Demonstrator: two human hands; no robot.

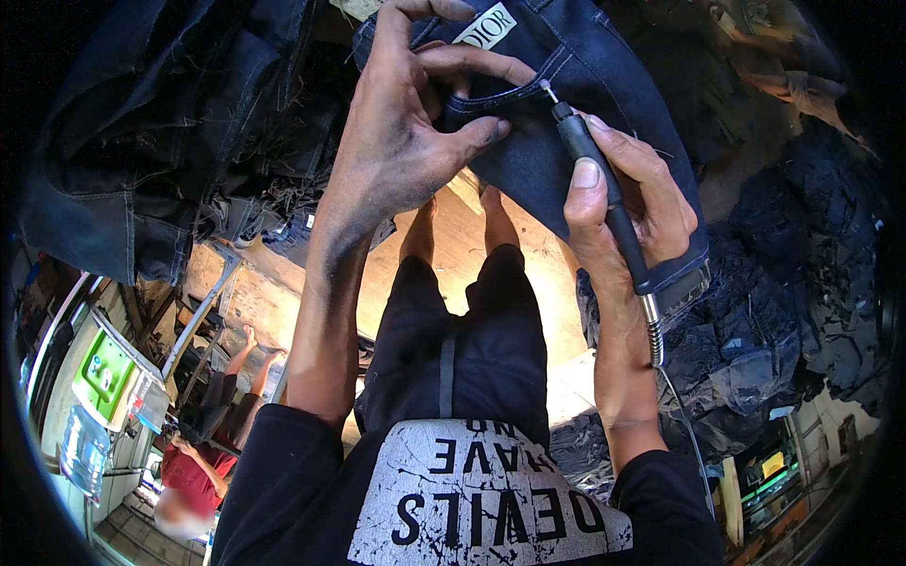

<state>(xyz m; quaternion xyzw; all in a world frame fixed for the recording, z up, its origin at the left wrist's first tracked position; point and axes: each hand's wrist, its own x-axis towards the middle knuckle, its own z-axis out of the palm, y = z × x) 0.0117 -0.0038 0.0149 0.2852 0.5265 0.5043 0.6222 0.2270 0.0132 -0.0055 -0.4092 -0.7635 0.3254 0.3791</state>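
Dark blue denim jeans (634, 141) are spread out in front of me, with a pale patch (487, 26) near the top. My left hand (406, 118) is spread on them at a curved pocket edge (495, 99). Its index finger stretches along the stitched edge and its thumb rests below, apart from it. Some of its other fingers are partly hidden. My right hand (630, 189) is wrapped round a black pen-shaped rotary tool (596, 156). The tool's small tip meets the pocket edge close to my left index fingertip. A metal spring sleeve (653, 330) and a thin cable trail from its lower end.
Dark denim garments (189, 132) hang at the left, and crumpled dark cloth (755, 292) is heaped at the right. A person in a red shirt (193, 472) sits at lower left near a green basin (102, 370). Another person's hand (802, 90) shows at upper right.
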